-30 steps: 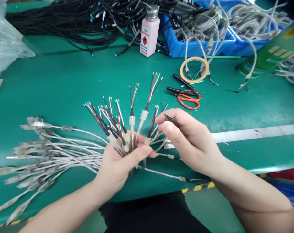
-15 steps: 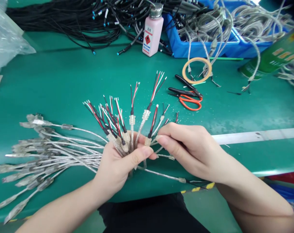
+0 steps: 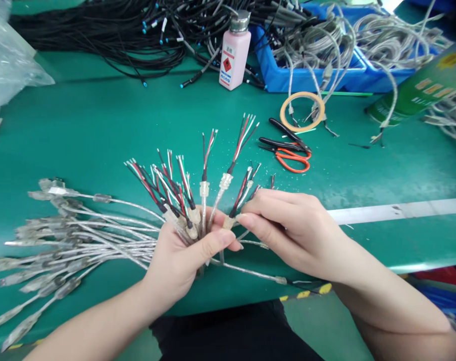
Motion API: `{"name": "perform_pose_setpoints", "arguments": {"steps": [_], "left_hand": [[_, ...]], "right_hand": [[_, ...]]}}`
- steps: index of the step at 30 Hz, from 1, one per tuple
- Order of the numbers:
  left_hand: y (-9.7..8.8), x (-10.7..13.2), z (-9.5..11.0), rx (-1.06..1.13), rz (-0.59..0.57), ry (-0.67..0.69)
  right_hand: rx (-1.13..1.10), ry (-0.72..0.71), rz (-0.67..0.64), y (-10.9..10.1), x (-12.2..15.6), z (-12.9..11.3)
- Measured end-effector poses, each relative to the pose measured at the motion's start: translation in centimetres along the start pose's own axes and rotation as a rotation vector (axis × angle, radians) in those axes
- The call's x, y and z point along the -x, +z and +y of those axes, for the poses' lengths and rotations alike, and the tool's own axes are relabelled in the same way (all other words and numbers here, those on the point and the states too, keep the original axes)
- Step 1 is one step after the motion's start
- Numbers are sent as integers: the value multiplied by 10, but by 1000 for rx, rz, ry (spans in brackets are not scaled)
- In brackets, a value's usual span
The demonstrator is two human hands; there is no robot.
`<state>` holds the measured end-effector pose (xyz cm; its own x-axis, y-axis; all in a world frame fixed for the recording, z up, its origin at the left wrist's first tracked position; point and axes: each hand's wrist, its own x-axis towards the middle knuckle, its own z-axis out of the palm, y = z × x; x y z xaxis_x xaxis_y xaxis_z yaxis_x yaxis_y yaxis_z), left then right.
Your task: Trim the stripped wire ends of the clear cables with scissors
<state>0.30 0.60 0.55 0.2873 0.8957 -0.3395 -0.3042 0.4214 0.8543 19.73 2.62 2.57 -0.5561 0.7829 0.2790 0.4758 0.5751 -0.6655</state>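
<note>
My left hand (image 3: 190, 248) is closed round a bundle of clear-jacketed cables (image 3: 126, 245). Their moulded plugs fan out on the table to the left. Above that hand rise the stripped ends (image 3: 171, 183), with red, white, green and black wires and pale strain reliefs. One strain relief (image 3: 228, 222) sits by the left thumb tip. Right beside it, my right hand (image 3: 288, 230) is closed in a pinch, thumb against curled forefinger, at the base of the wires there. What lies between those fingertips is hidden. A single cable (image 3: 250, 272) runs out to the right below the hands.
Orange-and-black pliers or cutters (image 3: 290, 148) lie beyond my hands, near a tape roll (image 3: 284, 113). Behind stand a pink bottle (image 3: 233, 55) and a blue bin (image 3: 273, 77) of coiled cables. A green can (image 3: 416, 95) leans at right; black cables (image 3: 100, 30) fill the back left.
The whole view has shifted slightly. The wires by my right fingertips have fanned apart a little and lean more to the right; both hands keep nearly the same places.
</note>
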Motion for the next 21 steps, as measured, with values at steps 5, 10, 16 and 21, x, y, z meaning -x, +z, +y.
{"name": "perform_pose_setpoints", "arguments": {"steps": [5,10,16,21], "left_hand": [[0,0,1,9,-6,1],[1,0,0,2,11,7],[1,1,0,21,-4,0],[0,0,-1,17,13,18]], "right_hand": [[-13,13,-21,0,-1,0],[-144,61,-75,-2,-3,0],[-412,155,-188,-8,-3,1],[-178,33,-22,-4,0,-1]]}}
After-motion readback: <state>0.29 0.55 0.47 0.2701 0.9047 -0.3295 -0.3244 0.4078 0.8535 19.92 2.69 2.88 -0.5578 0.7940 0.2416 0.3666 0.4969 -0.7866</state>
